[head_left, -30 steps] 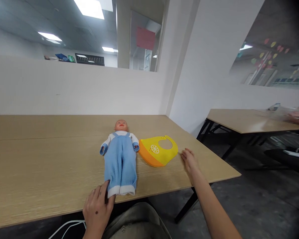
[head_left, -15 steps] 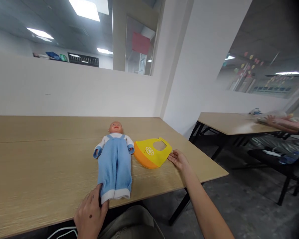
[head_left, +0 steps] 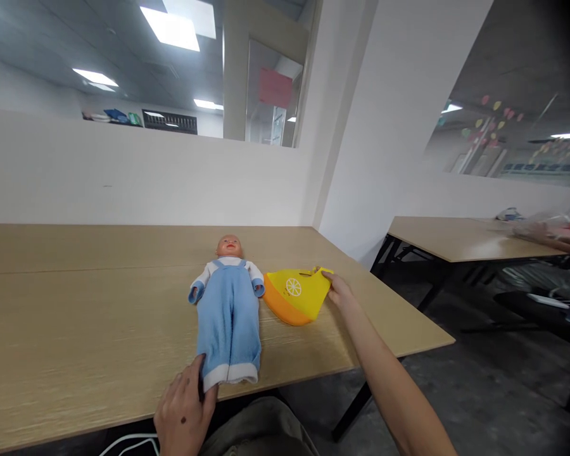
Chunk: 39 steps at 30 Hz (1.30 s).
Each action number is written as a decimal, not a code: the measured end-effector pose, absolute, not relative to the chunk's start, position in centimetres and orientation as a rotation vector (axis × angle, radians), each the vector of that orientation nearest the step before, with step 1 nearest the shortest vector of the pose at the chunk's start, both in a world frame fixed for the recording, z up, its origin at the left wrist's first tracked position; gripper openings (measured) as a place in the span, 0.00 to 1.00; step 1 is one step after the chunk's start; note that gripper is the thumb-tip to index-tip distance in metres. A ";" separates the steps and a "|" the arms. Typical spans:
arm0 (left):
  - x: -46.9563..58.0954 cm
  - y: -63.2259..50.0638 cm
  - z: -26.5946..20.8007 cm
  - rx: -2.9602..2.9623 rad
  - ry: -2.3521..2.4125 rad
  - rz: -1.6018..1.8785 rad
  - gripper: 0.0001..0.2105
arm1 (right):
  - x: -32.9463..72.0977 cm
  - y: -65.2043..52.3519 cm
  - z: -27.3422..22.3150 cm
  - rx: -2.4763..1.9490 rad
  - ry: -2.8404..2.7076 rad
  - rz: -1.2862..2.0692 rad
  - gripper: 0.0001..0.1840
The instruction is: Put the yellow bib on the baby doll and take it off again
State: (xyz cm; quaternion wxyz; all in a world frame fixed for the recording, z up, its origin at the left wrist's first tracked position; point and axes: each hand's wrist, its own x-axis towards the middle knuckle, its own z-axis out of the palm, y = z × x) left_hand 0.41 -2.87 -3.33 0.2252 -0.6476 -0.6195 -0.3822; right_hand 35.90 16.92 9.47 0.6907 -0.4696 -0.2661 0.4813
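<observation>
A person seated at a wooden table (head_left: 99, 335) grips a yellow bib (head_left: 297, 297) by its right-hand edge, the right hand (head_left: 341, 291) closed on the material beside the neck opening. The bib (printed with a white citrus slice) tilts up toward that hand, its opening seen as a narrow slit, its orange pocket (head_left: 285, 310) low at the left. Just beside it, a doll (head_left: 228, 304) in blue overalls and a white top lies on its back, head toward the wall (head_left: 171, 183). The person's left hand (head_left: 183, 405) rests at the table's near edge, thumb and forefinger apart, touching the doll's left-side trouser leg at the white cuff. At right, a second table (head_left: 456, 237) bears a blurred bundle, with a black chair (head_left: 522, 304) near it.
</observation>
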 end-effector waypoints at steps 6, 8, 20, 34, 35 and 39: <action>-0.3 -3.6 -2.6 -1.948 -1.677 -1.364 0.22 | 33.4 14.5 17.2 -0.882 -0.769 1.064 0.17; -0.6 -4.0 -1.9 -2.024 -1.609 -1.506 0.23 | 32.2 13.1 19.9 -0.850 -0.846 1.038 0.24; 2.8 -4.6 5.7 -1.998 -1.873 -2.281 0.18 | 26.6 1.4 29.5 -0.710 -1.272 1.098 0.14; -1.0 -6.8 5.9 -2.704 -1.762 -2.940 0.24 | 24.1 -1.3 26.3 -0.641 -1.229 1.319 0.14; -1.4 -6.5 6.1 -2.797 -1.658 -2.938 0.25 | 24.0 -1.3 26.1 -0.648 -1.229 1.326 0.14; -3.2 -4.5 7.8 -2.902 -1.473 -3.009 0.24 | 23.5 -1.4 25.5 -0.667 -1.259 1.351 0.15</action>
